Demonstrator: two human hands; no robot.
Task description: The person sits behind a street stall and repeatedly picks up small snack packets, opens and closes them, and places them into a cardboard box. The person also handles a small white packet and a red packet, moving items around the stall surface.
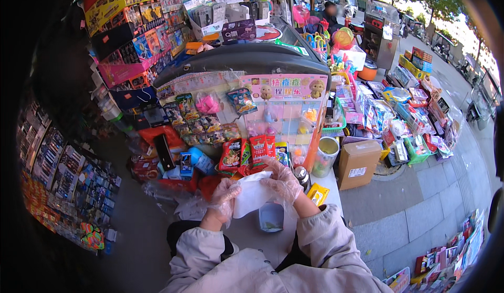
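Observation:
A white sheet, paper or thin tissue [252, 194], is stretched between my two hands above my lap. My left hand [225, 195], in a clear plastic glove, pinches its left edge. Its upper right corner is gripped by my right hand [282, 180], gloved the same way. Below the sheet, between my knees, a small open bluish box [271, 219] has something green at its bottom. Just beyond my right hand lie red snack packets [258, 151]. A yellow packet [317, 194] rests to the right of that hand.
A freezer [244, 62] hung with toy packets stands ahead. To its right are a clear plastic jar [326, 157], a cardboard box [359, 164] and heaped goods [374, 112]. A dark phone [163, 152] leans at the left. One person [329, 14] sits farther back.

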